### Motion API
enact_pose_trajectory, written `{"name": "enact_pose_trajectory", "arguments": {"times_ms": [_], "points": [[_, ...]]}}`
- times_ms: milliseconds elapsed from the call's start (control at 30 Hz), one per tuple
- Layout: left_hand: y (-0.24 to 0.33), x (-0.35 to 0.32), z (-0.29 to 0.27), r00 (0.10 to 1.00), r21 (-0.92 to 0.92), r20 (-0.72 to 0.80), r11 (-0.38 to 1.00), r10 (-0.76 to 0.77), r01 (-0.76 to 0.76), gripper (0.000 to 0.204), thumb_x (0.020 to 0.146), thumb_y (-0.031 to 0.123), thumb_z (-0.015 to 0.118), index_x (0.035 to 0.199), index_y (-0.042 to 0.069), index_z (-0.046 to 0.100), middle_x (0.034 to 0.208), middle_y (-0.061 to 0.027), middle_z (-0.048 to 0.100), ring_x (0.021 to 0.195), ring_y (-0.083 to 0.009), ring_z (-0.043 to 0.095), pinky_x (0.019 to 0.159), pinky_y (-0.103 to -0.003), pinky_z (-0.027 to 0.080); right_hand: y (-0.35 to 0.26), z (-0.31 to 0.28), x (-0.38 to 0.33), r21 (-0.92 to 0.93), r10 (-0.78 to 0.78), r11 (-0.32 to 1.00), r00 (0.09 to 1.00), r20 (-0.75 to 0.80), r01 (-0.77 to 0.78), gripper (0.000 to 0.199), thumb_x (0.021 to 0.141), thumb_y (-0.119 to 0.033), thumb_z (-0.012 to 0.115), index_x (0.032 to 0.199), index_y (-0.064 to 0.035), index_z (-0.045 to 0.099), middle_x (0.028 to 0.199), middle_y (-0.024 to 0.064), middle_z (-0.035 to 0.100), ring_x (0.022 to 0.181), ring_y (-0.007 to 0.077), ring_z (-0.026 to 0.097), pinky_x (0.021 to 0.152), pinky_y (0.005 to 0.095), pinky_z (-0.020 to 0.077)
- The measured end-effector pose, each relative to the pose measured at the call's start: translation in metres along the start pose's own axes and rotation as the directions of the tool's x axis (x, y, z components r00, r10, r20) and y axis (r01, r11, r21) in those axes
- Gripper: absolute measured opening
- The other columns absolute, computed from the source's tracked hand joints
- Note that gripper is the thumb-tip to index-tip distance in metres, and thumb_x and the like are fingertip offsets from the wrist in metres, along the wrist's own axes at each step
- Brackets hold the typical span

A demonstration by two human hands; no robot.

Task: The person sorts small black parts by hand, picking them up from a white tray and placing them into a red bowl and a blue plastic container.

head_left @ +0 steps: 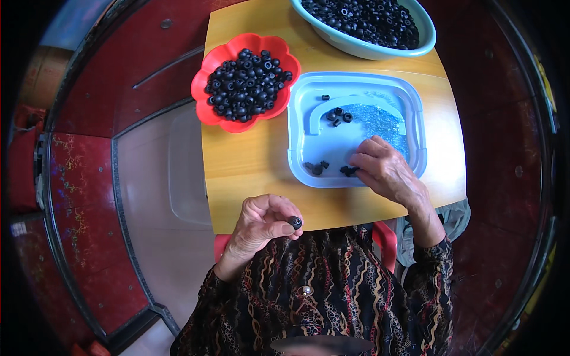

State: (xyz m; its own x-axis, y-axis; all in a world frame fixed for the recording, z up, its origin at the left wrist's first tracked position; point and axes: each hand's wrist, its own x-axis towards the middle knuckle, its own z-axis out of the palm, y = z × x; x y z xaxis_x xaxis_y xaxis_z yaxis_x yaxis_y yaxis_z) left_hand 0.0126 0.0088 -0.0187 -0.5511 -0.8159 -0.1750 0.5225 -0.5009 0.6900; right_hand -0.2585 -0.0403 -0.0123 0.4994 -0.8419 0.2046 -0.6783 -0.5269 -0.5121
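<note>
My left hand (260,224) is at the table's near edge, with a small round black plastic part (295,222) pinched between thumb and fingers. A pale opening shows on its upward face. My right hand (386,169) reaches over the near right side of a light blue tray (297,127), fingers drawn together and bent down. Whatever its fingertips hold is hidden. A few black pieces (348,171) lie right beside those fingertips. Clear bluish beads (380,124) are spread on the tray's right side. Loose black pieces (338,116) sit within a curved white rim in the tray.
At the left stands a red flower-shaped bowl (202,107) full of round black parts (246,86). A large light blue basin (356,52) heaped with black parts is at the far right. All rest on a yellow wooden table (249,172); a red chair (386,243) shows below.
</note>
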Motion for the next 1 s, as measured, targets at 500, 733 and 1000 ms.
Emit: {"name": "enact_pose_trajectory", "arguments": {"times_ms": [500, 733, 1000], "points": [[-0.001, 0.004, -0.004, 0.998, -0.036, -0.057, 0.998, 0.039, -0.041, 0.015, 0.076, -0.003, 0.066, 0.089, 0.000, 0.059, 0.084, -0.0155, 0.062, 0.073, -0.0201, 0.063, 0.060, -0.030, 0.054, 0.004, 0.012, 0.021, -0.179, -0.069, 0.983, 0.993, -0.095, 0.051, 0.020, 0.069, -0.004, 0.058, 0.088, -0.0054, 0.062, 0.081, 0.0083, 0.053, 0.079, 0.0256, 0.055, 0.071, 0.0348, 0.0475], [-0.001, 0.004, -0.003, 0.997, -0.033, -0.065, 0.998, 0.048, -0.051, 0.014, 0.077, -0.003, 0.065, 0.089, 0.000, 0.059, 0.084, -0.0151, 0.062, 0.072, -0.0197, 0.063, 0.060, -0.030, 0.054, -0.008, 0.002, 0.002, 0.014, 0.102, 0.995, 0.992, -0.080, -0.101, 0.019, 0.069, -0.004, 0.065, 0.088, -0.0042, 0.062, 0.078, 0.0107, 0.057, 0.073, 0.0290, 0.059, 0.063, 0.0377, 0.0492], [0.000, 0.006, 0.000, 0.995, 0.047, -0.079, 0.998, 0.055, -0.052, 0.017, 0.077, 0.005, 0.067, 0.090, 0.000, 0.057, 0.084, -0.0164, 0.059, 0.070, -0.0218, 0.060, 0.054, -0.030, 0.054, -0.018, 0.019, 0.019, -0.192, 0.215, 0.963, 0.967, 0.133, -0.188, 0.013, 0.070, -0.011, 0.063, 0.080, -0.0042, 0.057, 0.073, 0.0109, 0.058, 0.066, 0.0315, 0.060, 0.058, 0.0403, 0.0489]]}}
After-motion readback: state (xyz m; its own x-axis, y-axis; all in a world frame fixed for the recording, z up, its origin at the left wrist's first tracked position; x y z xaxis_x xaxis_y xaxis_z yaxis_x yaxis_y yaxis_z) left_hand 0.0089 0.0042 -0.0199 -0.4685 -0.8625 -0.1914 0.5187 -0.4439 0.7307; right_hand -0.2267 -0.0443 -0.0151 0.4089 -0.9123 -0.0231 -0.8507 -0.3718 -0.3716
